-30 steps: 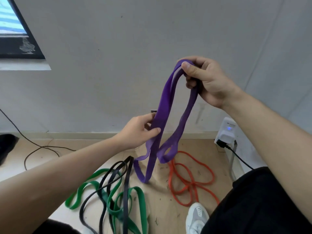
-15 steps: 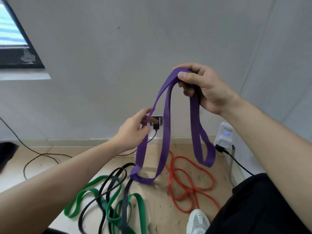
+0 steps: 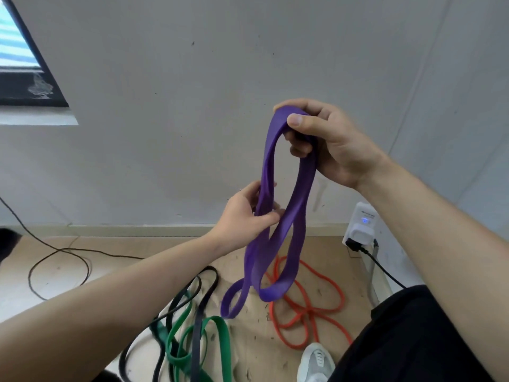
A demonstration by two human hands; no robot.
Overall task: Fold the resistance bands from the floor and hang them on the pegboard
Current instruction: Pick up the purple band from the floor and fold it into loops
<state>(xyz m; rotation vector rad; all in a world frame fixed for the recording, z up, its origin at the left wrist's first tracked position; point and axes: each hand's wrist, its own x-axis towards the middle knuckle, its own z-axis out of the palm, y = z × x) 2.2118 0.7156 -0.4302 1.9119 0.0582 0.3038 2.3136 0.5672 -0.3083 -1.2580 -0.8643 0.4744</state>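
A purple resistance band (image 3: pixel 298 205) hangs doubled in front of the white wall. My right hand (image 3: pixel 327 142) pinches its top fold, thumb on the near side. Lower down, my left hand (image 3: pixel 245 216) grips the left strands at mid-length. The band's two bottom loops dangle just above the floor. On the wooden floor below lie a green band (image 3: pixel 220 337), a black band (image 3: pixel 205 288) tangled over it, and an orange band (image 3: pixel 308 312) to the right. No pegboard is in view.
A white plug adapter (image 3: pixel 362 224) with a black cable sits at the wall on the right. A thin dark wire (image 3: pixel 55 255) loops on the floor at left. My grey shoe (image 3: pixel 316 362) and black trouser leg (image 3: pixel 413 340) are at bottom right.
My left hand has closed on the left strands again and gathered the loops together. The right loop has dropped lower, and the band hangs as one narrower bundle.
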